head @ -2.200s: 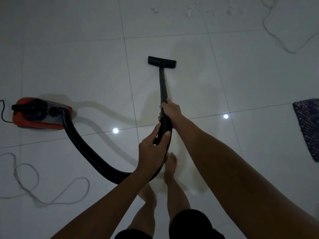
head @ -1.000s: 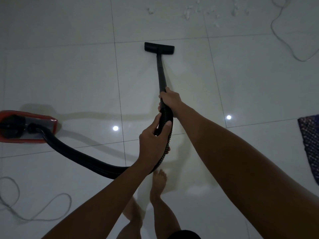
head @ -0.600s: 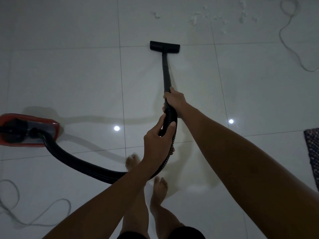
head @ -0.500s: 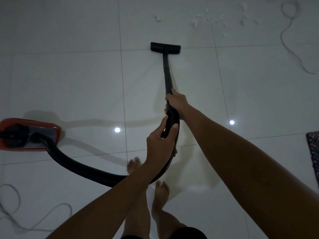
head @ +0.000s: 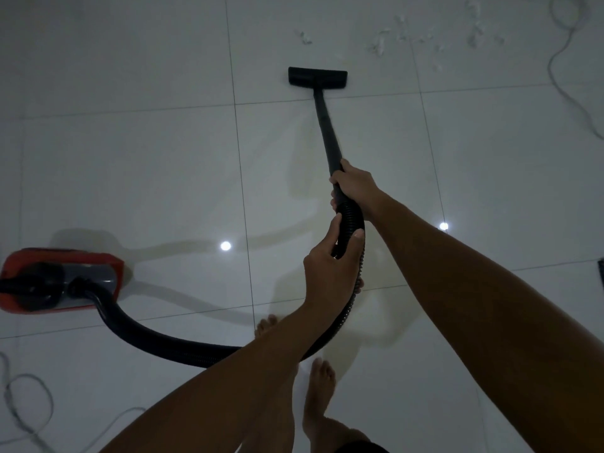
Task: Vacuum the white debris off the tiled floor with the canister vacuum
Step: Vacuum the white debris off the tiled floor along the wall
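Approach step: both hands, right hand (head: 354, 186) and left hand (head: 330, 266), grip the wand (head: 325, 125). The nozzle (head: 317, 78) sits short of the white debris (head: 405, 34) at one o'clock; next push forward over it.

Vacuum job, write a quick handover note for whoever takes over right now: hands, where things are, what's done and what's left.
Right hand grips the black wand at its lower end; left hand grips the ribbed hose just behind it.
Floor nozzle sits flat on the tiled floor, short of the mess.
White debris lies scattered beyond the nozzle, ahead and to the right; none of it reached yet.
Red canister sits on the left, hose attached.
Left to do: push forward and sweep through the debris. Mind the grey cord on the far right.
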